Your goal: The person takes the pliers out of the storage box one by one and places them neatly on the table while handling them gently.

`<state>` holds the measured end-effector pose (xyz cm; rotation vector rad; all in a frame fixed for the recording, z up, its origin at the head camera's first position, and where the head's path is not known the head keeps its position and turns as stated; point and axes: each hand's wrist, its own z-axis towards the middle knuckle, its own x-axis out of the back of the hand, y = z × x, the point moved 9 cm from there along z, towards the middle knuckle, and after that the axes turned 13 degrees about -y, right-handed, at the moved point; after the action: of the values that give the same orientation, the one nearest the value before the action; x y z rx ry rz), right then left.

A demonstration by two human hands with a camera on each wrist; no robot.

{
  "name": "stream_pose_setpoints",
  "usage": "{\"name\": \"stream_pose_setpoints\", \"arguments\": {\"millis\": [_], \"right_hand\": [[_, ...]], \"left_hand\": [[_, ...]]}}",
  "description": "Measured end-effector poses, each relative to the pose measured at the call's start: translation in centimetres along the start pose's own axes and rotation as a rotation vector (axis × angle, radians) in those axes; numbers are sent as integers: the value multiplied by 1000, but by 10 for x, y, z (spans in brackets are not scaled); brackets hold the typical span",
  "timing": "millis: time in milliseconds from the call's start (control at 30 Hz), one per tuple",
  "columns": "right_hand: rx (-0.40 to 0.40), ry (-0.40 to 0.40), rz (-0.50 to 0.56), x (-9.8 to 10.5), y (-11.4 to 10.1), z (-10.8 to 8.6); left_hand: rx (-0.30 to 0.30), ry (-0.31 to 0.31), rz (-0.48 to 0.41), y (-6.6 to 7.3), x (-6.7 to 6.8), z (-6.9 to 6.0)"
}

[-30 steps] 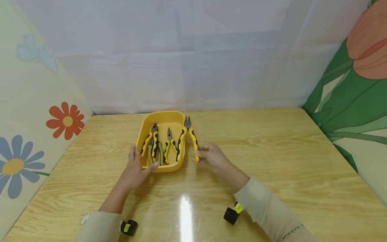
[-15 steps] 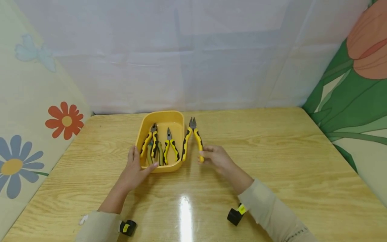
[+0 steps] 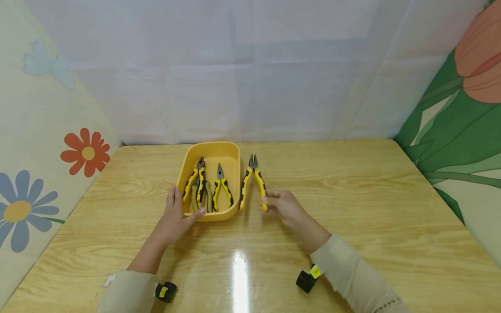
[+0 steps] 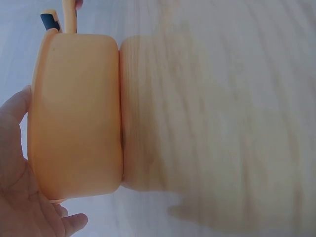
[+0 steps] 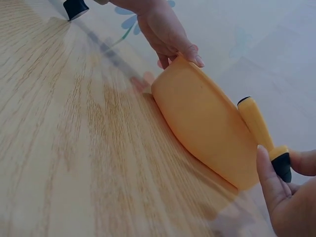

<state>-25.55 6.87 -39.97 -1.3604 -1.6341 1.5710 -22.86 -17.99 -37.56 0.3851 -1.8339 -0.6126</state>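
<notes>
In the head view my left hand (image 3: 176, 222) holds the near left corner of a yellow plastic bin (image 3: 225, 215), thumb at the rim and fingers along the outer side. My right hand (image 3: 287, 208) pinches the end of one handle of yellow-and-black pliers (image 3: 262, 190). These pliers hang beside the bin's right wall, handles spread and jaws apart. In the right wrist view the other handle (image 5: 254, 121) lies near the bin's rim. Inside the bin are yellow-and-black pliers (image 3: 202, 187), long-nose pliers (image 3: 220, 173) and an olive-handled tool (image 3: 209, 198), its head partly hidden.
The bin stands on a wood-grain table (image 3: 352, 200) near its back edge, before a white cloth backdrop (image 3: 293, 95). Printed flower panels (image 3: 31, 130) flank the table. A small black block (image 3: 166, 292) is by the left sleeve and another black block (image 3: 306, 281) by the right.
My right hand has drawn the pliers rightward, from over the bin's right rim to just outside it. The left hand keeps its place on the bin.
</notes>
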Motion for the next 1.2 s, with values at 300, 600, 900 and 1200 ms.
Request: {"name": "stream_pose_setpoints", "arguments": {"millis": [300, 600, 900, 1200], "right_hand": [[-3, 18, 3, 5, 3, -1], [-19, 31, 4, 8, 8, -2], [-41, 32, -5, 7, 15, 1], [-45, 46, 4, 6, 17, 2]], "left_hand": [[-7, 1, 2, 2, 1, 2], [-15, -4, -22, 2, 0, 2], [-2, -9, -25, -1, 0, 1], [-3, -4, -19, -1, 0, 0]]}}
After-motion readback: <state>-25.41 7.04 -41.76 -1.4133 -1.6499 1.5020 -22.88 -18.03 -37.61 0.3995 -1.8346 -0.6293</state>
